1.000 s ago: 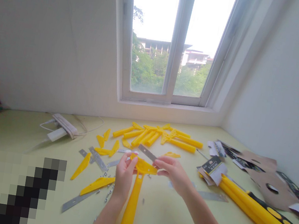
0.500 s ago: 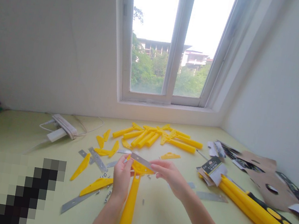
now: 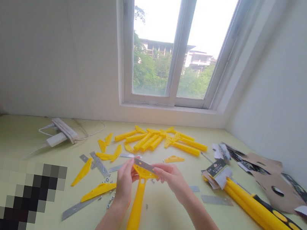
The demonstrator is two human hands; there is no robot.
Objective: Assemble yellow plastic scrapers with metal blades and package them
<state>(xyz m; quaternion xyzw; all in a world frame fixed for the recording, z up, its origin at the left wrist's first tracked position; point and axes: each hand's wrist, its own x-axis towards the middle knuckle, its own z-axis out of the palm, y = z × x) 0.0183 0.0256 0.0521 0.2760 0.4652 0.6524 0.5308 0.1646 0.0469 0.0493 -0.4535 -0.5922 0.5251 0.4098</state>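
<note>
A yellow scraper handle [image 3: 135, 212] points toward me, its wide head away from me. A grey metal blade [image 3: 145, 165] with holes lies across that head. My left hand [image 3: 125, 180] is closed on the left end of the head and blade; some of its fingers are hidden behind. At the right end, my right hand [image 3: 171, 176] pinches the blade between thumb and fingers. Left of my left hand lie a yellow clamp plate [image 3: 98, 192], small screws [image 3: 111, 201] and a loose blade [image 3: 77, 207].
Several yellow handles [image 3: 149, 141] lie in a pile toward the window. Yellow clamp plates [image 3: 81, 172] and blades lie on the left. At right are packaged yellow scrapers [image 3: 261, 213], a black-and-yellow tool [image 3: 284, 223] and cardboard packaging [image 3: 275, 187]. A white power strip [image 3: 64, 130] sits back left.
The scraper's handle end has swung slightly to the right, and the blade now lies a little lower against the head. Both hands keep their hold.
</note>
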